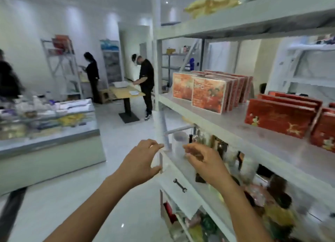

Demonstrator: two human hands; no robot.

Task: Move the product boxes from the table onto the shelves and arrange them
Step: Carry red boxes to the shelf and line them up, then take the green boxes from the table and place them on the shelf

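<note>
Probably light and stiff, the flat orange-red cardboard product boxes suit a grip across opposite edges; left hand and right hand hold nothing, fingers loosely curled.

two hands reach in from the bottom of the frame: one left hand and one right hand. three people stand in the left half: one blurred at the left edge and two further back. orange-red boxes at centre right: at least six upright, and the rear ones are packed too tightly for a sure count. dark red boxes at the right: three one behind another, plus at least one more cut by the right edge. one wrench lies at lower centre. one yellow table is at mid-frame. shelving units - five in sight.
</note>
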